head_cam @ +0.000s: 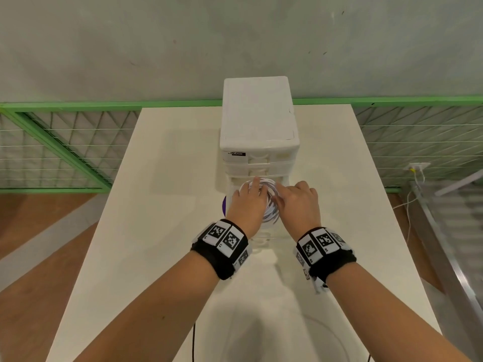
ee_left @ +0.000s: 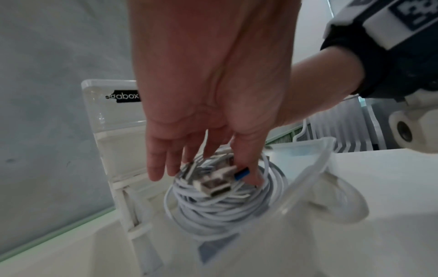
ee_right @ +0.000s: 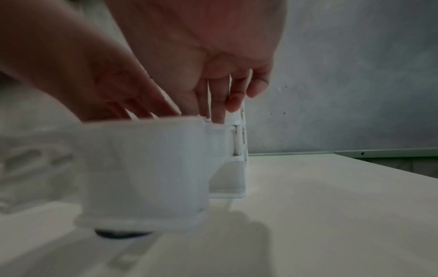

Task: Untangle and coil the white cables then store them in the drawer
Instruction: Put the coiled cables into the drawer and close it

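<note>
the coiled white cables [ee_left: 220, 208] lie bundled inside the pulled-out drawer [ee_left: 308, 168], a clear plastic tray that juts toward the near side from the bottom of a small white drawer unit [head_cam: 258, 118]. a usb plug [ee_left: 213, 185] with a blue tip rests on top of the coil. the left hand [head_cam: 245, 202] reaches down into the drawer, its fingers [ee_left: 156, 159] nearly straight and spread, the tips touching the top of the bundle without closing round it. the right hand [head_cam: 298, 202] hovers just right of it over the same coil, fingers [ee_right: 218, 105] loosely extended downward into the drawer (whether they touch the cables cannot be told from the blurred wrist view). both wrists carry black bands with printed markers [head_cam: 224, 236]. the unit stands at the far middle of a white table [head_cam: 156, 178], and a purple object [head_cam: 224, 205] peeks out at the drawer's left side. behind the table runs a green-framed wire fence [head_cam: 52, 142] against a grey wall [head_cam: 156, 43].
</note>
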Tool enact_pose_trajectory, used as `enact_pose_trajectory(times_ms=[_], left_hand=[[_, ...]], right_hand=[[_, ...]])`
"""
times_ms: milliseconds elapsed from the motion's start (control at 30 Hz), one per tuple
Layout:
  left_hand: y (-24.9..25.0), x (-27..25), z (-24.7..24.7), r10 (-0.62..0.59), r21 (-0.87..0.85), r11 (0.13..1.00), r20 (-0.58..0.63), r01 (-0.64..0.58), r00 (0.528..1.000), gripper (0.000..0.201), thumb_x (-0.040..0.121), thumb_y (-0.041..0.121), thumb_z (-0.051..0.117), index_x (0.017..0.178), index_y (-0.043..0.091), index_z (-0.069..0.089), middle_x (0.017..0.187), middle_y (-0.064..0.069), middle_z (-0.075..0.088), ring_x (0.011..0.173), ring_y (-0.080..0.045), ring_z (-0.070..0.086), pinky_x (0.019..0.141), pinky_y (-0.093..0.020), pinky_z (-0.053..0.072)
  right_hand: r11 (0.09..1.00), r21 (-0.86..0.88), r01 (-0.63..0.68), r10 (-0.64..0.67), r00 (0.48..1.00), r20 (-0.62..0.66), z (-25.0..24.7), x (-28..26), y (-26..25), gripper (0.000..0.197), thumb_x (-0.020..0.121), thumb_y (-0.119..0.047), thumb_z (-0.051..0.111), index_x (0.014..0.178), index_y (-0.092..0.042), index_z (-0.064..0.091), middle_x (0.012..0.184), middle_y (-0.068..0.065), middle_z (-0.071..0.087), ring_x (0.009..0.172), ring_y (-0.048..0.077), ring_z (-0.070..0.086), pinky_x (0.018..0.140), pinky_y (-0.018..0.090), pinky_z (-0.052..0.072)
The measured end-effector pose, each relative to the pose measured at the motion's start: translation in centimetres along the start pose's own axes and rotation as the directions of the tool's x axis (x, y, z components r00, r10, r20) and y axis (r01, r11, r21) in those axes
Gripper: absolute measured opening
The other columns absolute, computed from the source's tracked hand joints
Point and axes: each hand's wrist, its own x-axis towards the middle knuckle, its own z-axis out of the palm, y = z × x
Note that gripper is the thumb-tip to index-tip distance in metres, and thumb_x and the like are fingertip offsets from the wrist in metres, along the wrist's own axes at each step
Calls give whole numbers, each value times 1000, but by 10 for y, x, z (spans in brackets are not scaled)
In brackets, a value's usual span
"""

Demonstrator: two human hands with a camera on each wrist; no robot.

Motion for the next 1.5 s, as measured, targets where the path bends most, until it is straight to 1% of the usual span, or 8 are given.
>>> enact_pose_trajectory(times_ms=[233, 400, 533, 633, 767, 867, 1233, 1500], left_hand=[[-20, 1, 7, 83, -414, 908, 22, -66, 996, 85, 82, 10, 69, 150, 10, 18, 158, -14, 12, 145, -29, 15, 115, -39, 26], [-30, -12, -27, -92, -684, 729, -150, -36, 984, 47, 86, 27, 67, 127, 8, 57, 134, -9, 52, 124, -22, 48, 103, -27, 34], [-45, -15, -63, -479, -759, 651, -420, -9, 771, 26, 94, 31, 55, 88, 7, 64, 84, -8, 64, 78, -23, 59, 72, -29, 45], [-60, -2, -80, -634, -857, 514, -370, 14, 679, 32, 93, 42, 51, 100, 11, 53, 92, -7, 59, 83, -21, 56, 78, -31, 47], [-68, 24, -84, -530, -920, 345, -29, 185, 847, 76, 90, 58, 46, 146, 10, 25, 143, -14, 43, 130, -26, 44, 106, -35, 35], [-69, 32, -83, -404, -935, 301, 52, 186, 913, 68, 93, 54, 44, 147, 15, 27, 144, -6, 44, 131, -25, 43, 108, -38, 34], [-78, 30, -91, -299, -896, 398, 74, 195, 951, 67, 95, 56, 33, 148, 18, 20, 147, -3, 40, 130, -25, 42, 107, -42, 36], [-81, 33, -89, -298, -887, 423, 60, 188, 953, 65, 97, 54, 31, 148, 15, 19, 149, -3, 38, 135, -22, 37, 100, -27, 28]], right_hand=[[942, 52, 332, -335, 940, 67, 13, -6, 15, 40, 83, -3, 53, 123, -5, 55, 130, 13, 57, 124, 31, 50, 107, 43, 33], [925, -7, 379, -352, 864, 360, 10, -20, 33, 81, 87, -66, -3, 147, -13, 14, 155, 5, 8, 144, 19, 7, 116, 41, -2], [894, -61, 444, -386, 831, 400, 6, -23, 42, 106, 70, -86, 7, 147, -13, -2, 155, 5, -6, 144, 21, -4, 113, 43, -11], [884, -66, 462, -387, 805, 450, 7, -22, 44, 119, 61, -92, 16, 147, -12, -5, 154, 7, -7, 144, 22, -5, 112, 43, -11], [845, -193, 499, -360, 797, 485, 10, -21, 41, 112, 68, -84, 31, 144, -3, 17, 151, 16, 26, 139, 29, 27, 109, 49, 9], [828, -217, 518, -377, 798, 470, 14, -19, 38, 107, 71, -80, 33, 142, 0, 25, 148, 19, 31, 138, 31, 29, 114, 53, 13], [777, -307, 549, -340, 777, 530, 1, 6, 33, 105, 78, -77, 25, 144, -2, -7, 156, 18, -4, 145, 29, -2, 116, 50, 0], [828, -336, 450, -316, 868, 383, 17, 8, 25, 76, 93, -49, 38, 142, 4, 13, 152, 23, 18, 142, 34, 17, 115, 44, 14]])
